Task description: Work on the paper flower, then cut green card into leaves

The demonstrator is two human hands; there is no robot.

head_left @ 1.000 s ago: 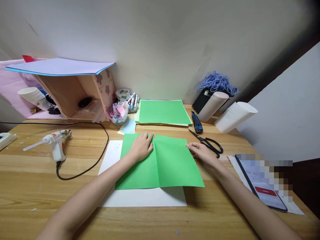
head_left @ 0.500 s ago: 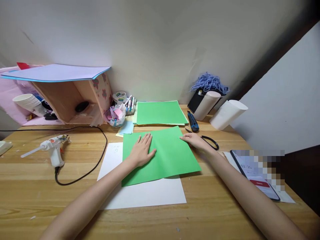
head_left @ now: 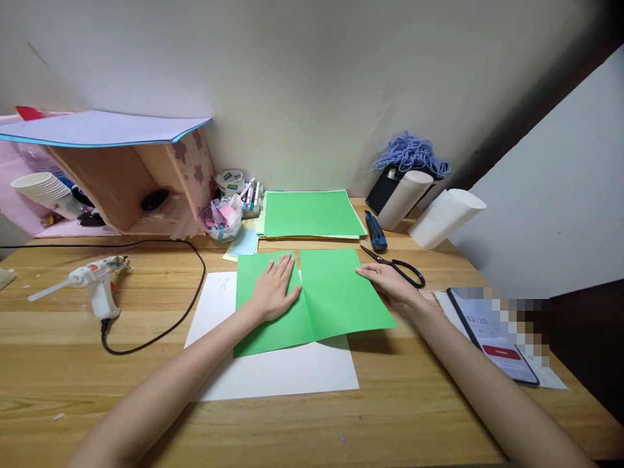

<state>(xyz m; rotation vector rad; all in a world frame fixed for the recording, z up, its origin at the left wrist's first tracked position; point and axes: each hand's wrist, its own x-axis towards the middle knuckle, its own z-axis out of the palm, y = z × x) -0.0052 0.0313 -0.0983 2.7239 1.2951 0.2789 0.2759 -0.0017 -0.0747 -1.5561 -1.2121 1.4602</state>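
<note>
A sheet of green paper lies over a white sheet in front of me. A tear runs from its far edge down toward the middle, and a crease continues below it to the near edge. My left hand rests flat on the left half, fingers spread. My right hand pinches the right edge between thumb and fingers, and that half is tilted up off the table. Close behind the right hand are black-handled scissors, their blades pointing left.
Behind lies a stack of coloured paper, with a utility knife beside it. A glue gun with a looping black cord stands at left. A phone lies at right. Small paper scraps fill a clear tub.
The green sheet has split at its far edge; the right half has come away from the left there. My right hand has moved slightly right. The view has shifted a little.
</note>
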